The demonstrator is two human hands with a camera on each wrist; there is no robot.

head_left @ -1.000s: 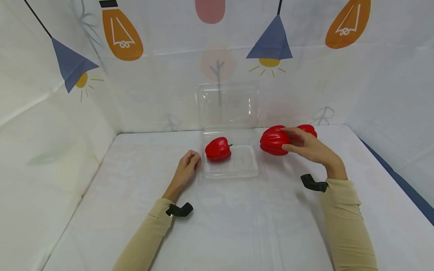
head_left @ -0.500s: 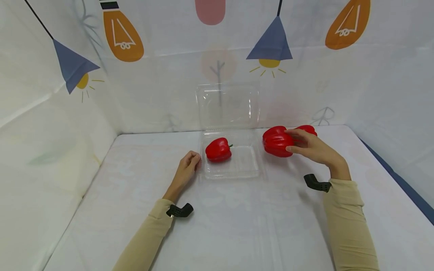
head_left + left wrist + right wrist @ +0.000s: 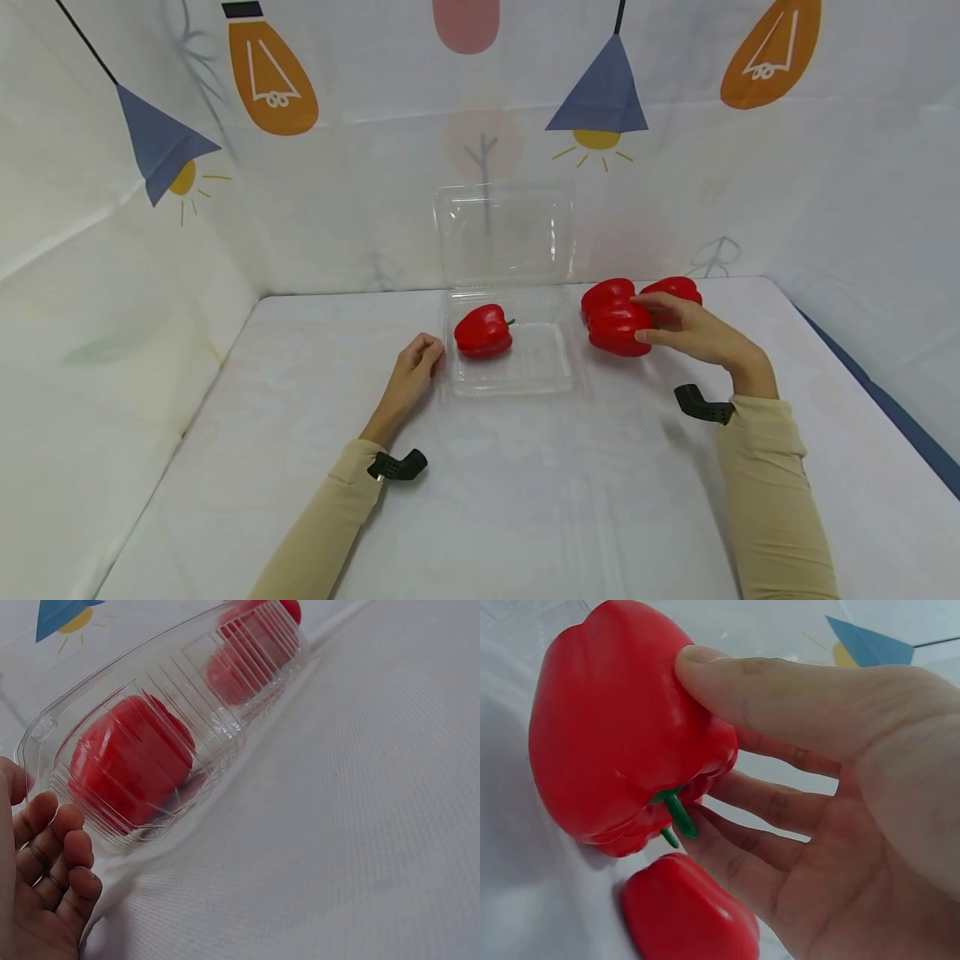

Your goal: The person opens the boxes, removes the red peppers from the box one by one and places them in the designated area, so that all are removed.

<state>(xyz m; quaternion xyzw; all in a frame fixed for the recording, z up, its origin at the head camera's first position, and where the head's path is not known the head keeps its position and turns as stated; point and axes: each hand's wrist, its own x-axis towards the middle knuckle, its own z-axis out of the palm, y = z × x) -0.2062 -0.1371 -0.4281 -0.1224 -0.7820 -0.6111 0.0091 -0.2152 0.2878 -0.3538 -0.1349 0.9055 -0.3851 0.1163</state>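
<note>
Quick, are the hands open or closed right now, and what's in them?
Left hand: fingers bent at the clear box's edge; can't tell if it's pinching.
Right hand: holding a red pepper between thumb and fingers.

Observed behind and beside white table (image 3: pixel 510 492): white cloth backdrop (image 3: pixel 352 217). Noted on same: orange bulb print (image 3: pixel 273 79) at left, second orange bulb print (image 3: pixel 771 54) at right; tilted blue lampshade print (image 3: pixel 159 142) at left, upright blue lampshade print (image 3: pixel 597 92) right of centre; yellow half-discs (image 3: pixel 596 138) beneath both. Recorded: pink rounded print (image 3: pixel 466 25), cut off at top of view. Seen along right table edge: dark blue strip (image 3: pixel 922 442).
</note>
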